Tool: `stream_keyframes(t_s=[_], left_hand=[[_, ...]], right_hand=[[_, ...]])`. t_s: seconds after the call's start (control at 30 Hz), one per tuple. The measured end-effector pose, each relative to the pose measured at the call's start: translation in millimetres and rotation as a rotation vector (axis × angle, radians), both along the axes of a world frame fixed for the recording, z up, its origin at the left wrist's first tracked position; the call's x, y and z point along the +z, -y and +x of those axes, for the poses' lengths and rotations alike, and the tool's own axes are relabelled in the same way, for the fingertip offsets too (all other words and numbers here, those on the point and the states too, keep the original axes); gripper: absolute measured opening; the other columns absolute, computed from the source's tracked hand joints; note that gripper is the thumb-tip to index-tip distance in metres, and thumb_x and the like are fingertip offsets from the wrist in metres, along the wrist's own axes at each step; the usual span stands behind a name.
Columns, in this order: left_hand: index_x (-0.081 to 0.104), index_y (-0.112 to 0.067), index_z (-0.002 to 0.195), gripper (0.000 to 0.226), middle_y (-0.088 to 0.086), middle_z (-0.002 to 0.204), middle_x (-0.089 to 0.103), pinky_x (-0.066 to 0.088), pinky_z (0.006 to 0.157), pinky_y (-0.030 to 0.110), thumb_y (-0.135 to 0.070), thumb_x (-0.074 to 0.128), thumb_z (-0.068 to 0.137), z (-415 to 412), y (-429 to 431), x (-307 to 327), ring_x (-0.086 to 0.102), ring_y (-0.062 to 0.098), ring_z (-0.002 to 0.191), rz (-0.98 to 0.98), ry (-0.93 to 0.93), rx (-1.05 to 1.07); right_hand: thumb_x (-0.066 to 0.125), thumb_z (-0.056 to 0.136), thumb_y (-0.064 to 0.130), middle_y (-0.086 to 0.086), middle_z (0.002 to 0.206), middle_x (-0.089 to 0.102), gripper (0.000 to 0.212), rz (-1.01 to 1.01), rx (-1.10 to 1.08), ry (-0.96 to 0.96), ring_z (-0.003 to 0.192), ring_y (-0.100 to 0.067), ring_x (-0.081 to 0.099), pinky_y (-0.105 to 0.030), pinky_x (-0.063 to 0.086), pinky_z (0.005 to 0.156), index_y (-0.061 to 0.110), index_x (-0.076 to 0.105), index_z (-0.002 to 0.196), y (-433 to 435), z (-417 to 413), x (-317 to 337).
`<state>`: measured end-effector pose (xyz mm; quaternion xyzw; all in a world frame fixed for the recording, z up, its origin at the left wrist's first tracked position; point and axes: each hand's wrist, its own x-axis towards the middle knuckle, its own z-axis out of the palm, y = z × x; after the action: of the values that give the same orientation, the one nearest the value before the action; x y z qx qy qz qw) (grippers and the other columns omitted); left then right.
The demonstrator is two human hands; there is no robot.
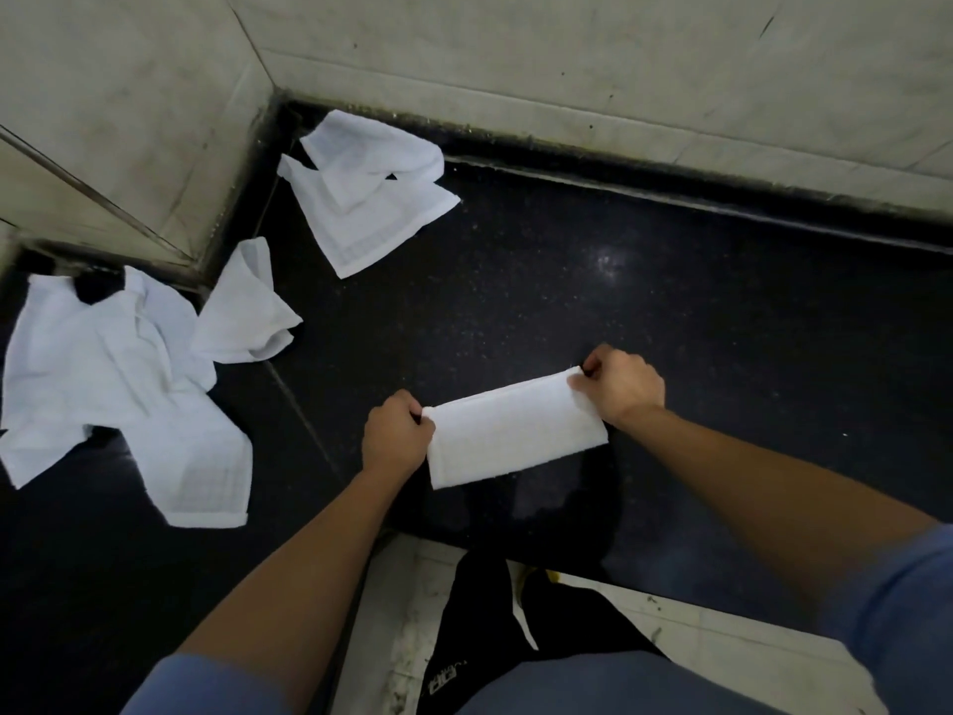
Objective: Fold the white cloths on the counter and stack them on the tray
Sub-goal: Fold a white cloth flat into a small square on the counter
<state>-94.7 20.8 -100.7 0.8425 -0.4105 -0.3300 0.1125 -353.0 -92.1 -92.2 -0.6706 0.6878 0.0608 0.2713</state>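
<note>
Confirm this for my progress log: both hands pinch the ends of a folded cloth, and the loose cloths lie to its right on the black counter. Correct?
One detail is wrong. The head view shows the loose cloths lying to the left of the folded cloth, not to its right. The rest holds: the left hand and right hand pinch its ends, and the loose ones lie on the black counter.

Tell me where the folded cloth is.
In the head view the folded cloth lies at lower centre on the dark counter, its ends pinched by the left hand and right hand.
</note>
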Motion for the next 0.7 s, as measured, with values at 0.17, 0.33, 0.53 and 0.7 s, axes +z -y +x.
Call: stream_keyframes(t_s=[0.17, 0.33, 0.53, 0.7], left_hand=[[0.057, -0.014, 0.083, 0.004, 0.001, 0.077, 0.057, 0.049, 0.063, 0.035, -0.015, 0.059, 0.085, -17.1, -18.2, 16.6, 0.057, 0.020, 0.070, -0.182, 0.084, -0.268], [0.062, -0.015, 0.089, 0.011, 0.002, 0.093, 0.066, 0.050, 0.071, 0.035, -0.024, 0.056, 0.090, -30.0, -51.6, 6.8, 0.061, 0.022, 0.083, 0.045, 0.107, -0.497], [0.062, -0.015, 0.083, 0.015, -0.001, 0.090, 0.062, 0.047, 0.065, 0.034, -0.029, 0.062, 0.088, -17.8, -69.0, 0.2, 0.060, 0.021, 0.080, -0.033, 0.178, -0.470], [0.065, -0.013, 0.079, 0.018, -0.002, 0.088, 0.059, 0.046, 0.048, 0.028, -0.012, 0.080, 0.068, -11.3, -68.6, -0.1, 0.056, 0.018, 0.079, -0.279, 0.256, -0.578]], right_hand=[[0.057, 0.090, 0.028, 0.002, 0.099, 0.063, 0.012, -0.100, 0.246, 0.134, 0.087, -0.022, 0.062, -0.035, 0.050, 0.073, 0.024, 0.064, 0.099, -24.1, -2.4, 10.6], [0.068, 0.083, 0.024, 0.006, 0.092, 0.071, 0.006, 0.212, 0.330, 0.194, 0.086, -0.015, 0.065, -0.033, 0.054, 0.081, 0.025, 0.071, 0.087, -65.9, -9.2, -2.0], [0.070, 0.082, 0.022, 0.012, 0.084, 0.068, 0.007, 0.194, 0.242, 0.158, 0.081, -0.010, 0.064, -0.033, 0.054, 0.078, 0.028, 0.069, 0.079, -54.4, -46.3, 1.2], [0.064, 0.086, 0.032, 0.007, 0.090, 0.068, 0.011, 0.022, 0.058, 0.120, 0.086, -0.018, 0.064, -0.036, 0.054, 0.075, 0.025, 0.068, 0.094, -39.8, -42.3, 10.7]])
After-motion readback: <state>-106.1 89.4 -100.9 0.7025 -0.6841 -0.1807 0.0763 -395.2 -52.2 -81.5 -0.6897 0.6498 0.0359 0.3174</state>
